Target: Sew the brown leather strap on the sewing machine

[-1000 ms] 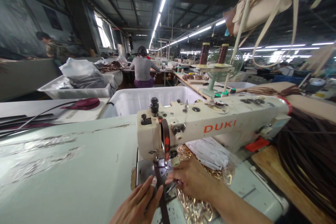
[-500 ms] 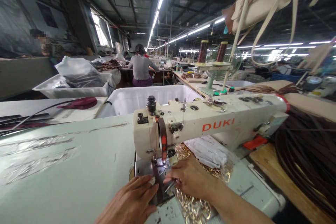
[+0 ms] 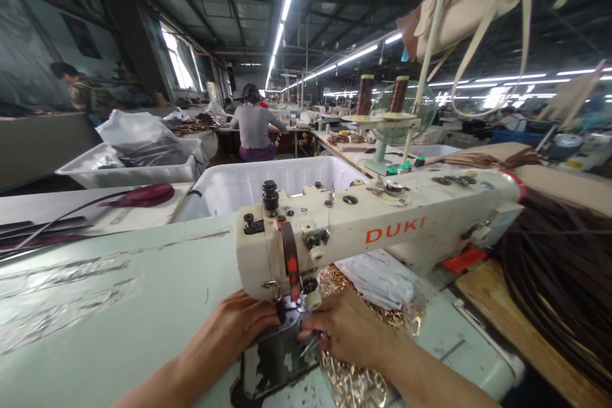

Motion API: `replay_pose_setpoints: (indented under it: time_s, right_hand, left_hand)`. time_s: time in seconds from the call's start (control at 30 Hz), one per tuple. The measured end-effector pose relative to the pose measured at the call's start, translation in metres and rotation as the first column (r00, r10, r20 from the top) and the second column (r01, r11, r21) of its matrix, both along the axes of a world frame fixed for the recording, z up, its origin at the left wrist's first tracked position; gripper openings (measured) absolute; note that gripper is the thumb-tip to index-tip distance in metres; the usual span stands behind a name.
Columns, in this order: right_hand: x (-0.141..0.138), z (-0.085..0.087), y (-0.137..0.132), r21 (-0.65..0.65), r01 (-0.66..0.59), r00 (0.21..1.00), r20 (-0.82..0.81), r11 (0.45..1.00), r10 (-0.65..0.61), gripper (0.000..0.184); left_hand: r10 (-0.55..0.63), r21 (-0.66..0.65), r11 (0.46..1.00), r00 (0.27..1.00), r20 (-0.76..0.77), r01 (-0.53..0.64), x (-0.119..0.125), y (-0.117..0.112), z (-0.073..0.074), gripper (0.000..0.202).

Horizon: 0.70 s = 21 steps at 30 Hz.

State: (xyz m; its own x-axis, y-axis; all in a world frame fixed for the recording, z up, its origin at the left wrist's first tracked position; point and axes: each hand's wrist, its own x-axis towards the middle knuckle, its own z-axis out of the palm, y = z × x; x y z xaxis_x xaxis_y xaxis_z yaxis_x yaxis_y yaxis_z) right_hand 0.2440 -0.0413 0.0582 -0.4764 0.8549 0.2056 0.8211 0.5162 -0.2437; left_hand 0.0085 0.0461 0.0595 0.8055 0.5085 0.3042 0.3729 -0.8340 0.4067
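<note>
With the left hand (image 3: 241,325) flat and the right hand (image 3: 347,328) apparently pinching the strap (image 3: 282,312), keep fingers at 6 o'clock of the needle.

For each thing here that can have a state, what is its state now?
Left hand: resting flat on the plate by the needle.
Right hand: pinching small snips at the needle.
Sewing machine: strap threaded under its head.
White bin: open.
Bag of chains: lying under the right hand.

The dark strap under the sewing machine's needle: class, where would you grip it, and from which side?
Probably the dark strap is best pinched just in front of the presser foot, coming from the operator's side. The sewing machine head blocks it from above and behind, and the left hand and right hand already flank it.
</note>
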Motion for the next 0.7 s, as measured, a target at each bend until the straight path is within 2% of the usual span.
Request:
replay_pose_setpoints:
  time_s: [0.2, 0.27, 0.43, 0.7]
  right_hand:
    - [-0.001, 0.0, 0.001, 0.025, -0.006, 1.0, -0.006, 1.0, 0.006, 0.016]
    - [-0.001, 0.001, 0.0, 0.034, -0.002, 1.0, -0.007, 0.999, 0.002, 0.016]
    - [-0.002, 0.003, 0.0, 0.035, -0.002, 1.0, -0.021, 0.999, 0.003, 0.015]
    - [-0.003, 0.004, -0.001, 0.028, 0.021, 1.0, 0.005, 0.999, -0.022, 0.016]
  left_hand:
    - [0.127, 0.0, 0.992, 0.992, -0.023, -0.127, 0.002, 0.016, 0.005, 0.02]
    - [0.092, 0.002, 0.996, 0.995, -0.039, -0.092, 0.004, 0.024, 0.01, 0.02]
    - [-0.084, 0.01, 0.996, 0.993, -0.077, 0.085, 0.006, 0.033, 0.022, 0.022]
    - [-0.132, 0.124, 0.979, 0.971, -0.199, 0.159, 0.003, 0.014, 0.026, 0.028]
